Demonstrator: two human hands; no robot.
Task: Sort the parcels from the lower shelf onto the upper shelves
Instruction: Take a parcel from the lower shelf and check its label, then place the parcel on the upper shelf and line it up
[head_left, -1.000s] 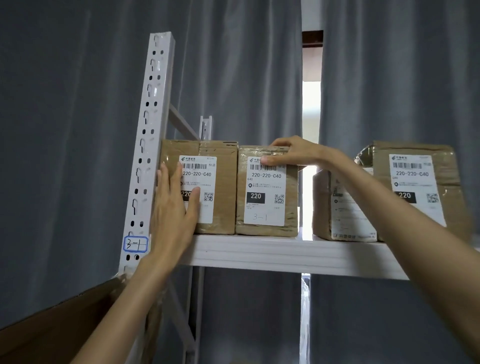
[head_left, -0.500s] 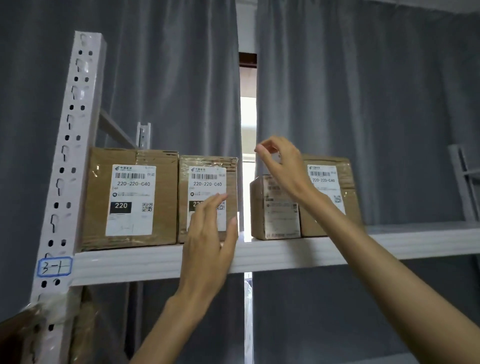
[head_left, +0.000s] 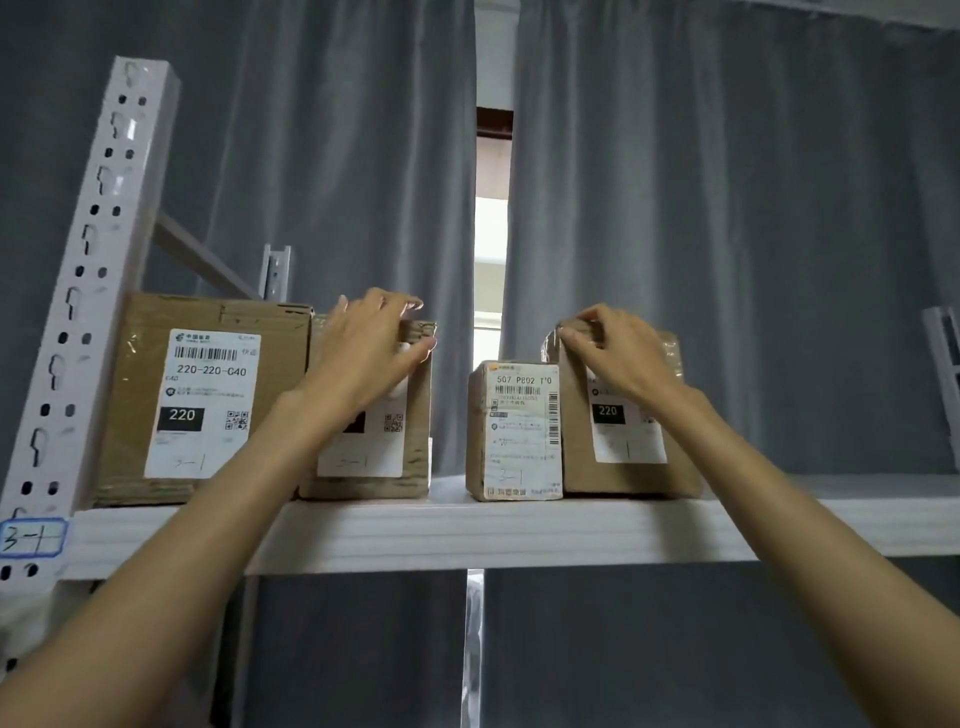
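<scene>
Four parcels sit on the 3-1 upper shelf (head_left: 519, 530). Her left hand (head_left: 371, 353) curls over the second parcel (head_left: 413, 457), her right hand (head_left: 618, 353) grips the rightmost parcel (head_left: 623, 473) by its top edge (taped, likely slippery). She should slide them together gently, labels facing out.

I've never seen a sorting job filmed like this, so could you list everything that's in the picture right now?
Parcels: four, brown cardboard with white labels, in a row on the shelf: a large left parcel, a second parcel, a small parcel, a right parcel.
Shelf: one, white, across the middle.
Upright post: one, white with holes, left edge.
Tag: one, handwritten "3-1" in a blue outline, on the post.
Curtains: grey, behind the shelf, parted at the centre.
Left hand: on the second parcel's top edge.
Right hand: fingers curled over the right parcel's top corner.
</scene>
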